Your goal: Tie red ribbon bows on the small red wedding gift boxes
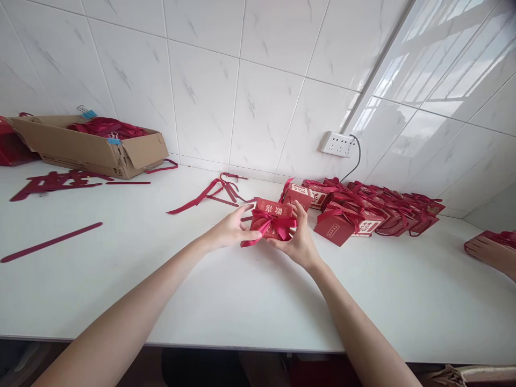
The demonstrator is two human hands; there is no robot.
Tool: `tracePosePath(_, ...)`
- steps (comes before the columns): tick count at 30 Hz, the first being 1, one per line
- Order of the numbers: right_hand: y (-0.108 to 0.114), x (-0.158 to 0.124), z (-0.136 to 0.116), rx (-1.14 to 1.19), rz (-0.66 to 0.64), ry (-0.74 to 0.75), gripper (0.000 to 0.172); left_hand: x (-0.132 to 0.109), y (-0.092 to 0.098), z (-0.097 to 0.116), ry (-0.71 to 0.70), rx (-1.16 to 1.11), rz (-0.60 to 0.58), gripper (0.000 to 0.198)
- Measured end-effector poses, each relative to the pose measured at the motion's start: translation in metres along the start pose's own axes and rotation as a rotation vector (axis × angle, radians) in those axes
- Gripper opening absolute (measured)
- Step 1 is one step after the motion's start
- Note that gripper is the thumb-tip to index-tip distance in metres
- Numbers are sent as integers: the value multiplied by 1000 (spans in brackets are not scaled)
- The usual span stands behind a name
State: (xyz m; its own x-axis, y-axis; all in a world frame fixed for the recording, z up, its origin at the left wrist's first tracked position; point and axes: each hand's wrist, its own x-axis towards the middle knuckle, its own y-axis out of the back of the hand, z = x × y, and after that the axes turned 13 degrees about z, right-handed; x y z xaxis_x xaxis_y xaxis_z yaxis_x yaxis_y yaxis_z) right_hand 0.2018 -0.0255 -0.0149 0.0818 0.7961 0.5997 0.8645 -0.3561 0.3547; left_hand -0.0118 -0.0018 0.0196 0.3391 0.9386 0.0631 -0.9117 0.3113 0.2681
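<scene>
A small red gift box [273, 207] with pale printed characters is between my two hands, near the middle of the white table. A glossy red ribbon is tied in a bow [272, 221] across it. My left hand [235, 226] grips the box's left side, its thumb by a loose ribbon end. On the opposite side, my right hand [298, 239] has its fingers curled around the right edge and its thumb at the front. Some of the box's sides are hidden by the bow and my fingers.
Several ribboned red boxes [336, 228] stand grouped at right. Loose ribbons [203, 196] lie behind my left hand, more strips [52, 183] at far left. A cardboard box [80, 145] holds ribbon. A power strip [341, 144] is on the wall. Another person's hand [494, 252] reaches in at right.
</scene>
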Motion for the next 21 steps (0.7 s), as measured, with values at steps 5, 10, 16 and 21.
tracePosePath(5, 1, 0, -1, 4, -1, -5, 109, -1, 0, 3, 15, -1, -31, 91)
tracePosePath(10, 1, 0, -2, 24, 0, -20, 111, -1, 1, 4, 3, 6, -69, 84)
tracePosePath(16, 2, 1, -1, 32, 14, -47, 112, -2, 3, 3, 13, 4, -126, 79)
tracePosePath(21, 4, 2, -3, 68, 1, -61, 106, -2, 4, 0, 39, 114, -100, 80)
